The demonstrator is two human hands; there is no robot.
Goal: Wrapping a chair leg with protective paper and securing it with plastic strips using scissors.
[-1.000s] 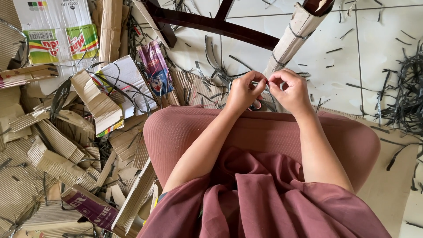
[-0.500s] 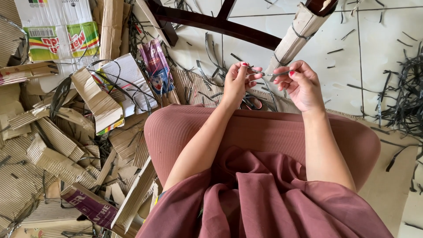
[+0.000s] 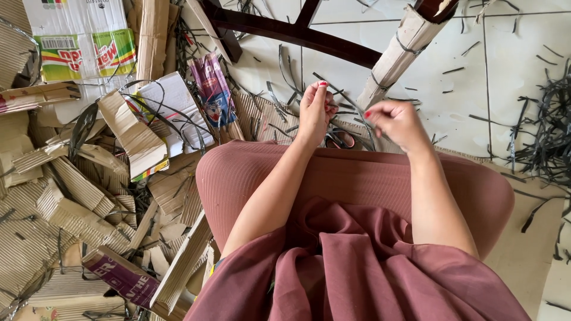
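Both hands raised above the knees, working a thin dark plastic strap.

Left hand point(image 3: 314, 113) upright at 12 o'clock of the left knee, fingers curled, grip closed on the near end of the plastic strap point(image 3: 346, 100). Right hand point(image 3: 395, 122) at 3 o'clock of the left hand, slightly apart, fist turned down, grip closed on the same strap. Strap stretched diagonally between both hands. Scissors point(image 3: 339, 139) flat on the floor just below the hands, partly hidden by the knee. Cardboard roll bound with straps point(image 3: 395, 56) leaning at 1 o'clock of the hands. Dark wooden chair frame point(image 3: 297, 32) at 12 o'clock. Corrugated cardboard scraps point(image 3: 89, 196) heaped at 9 o'clock. Loose strap offcuts point(image 3: 544, 128) piled at 3 o'clock on the tiled floor point(image 3: 464, 95).
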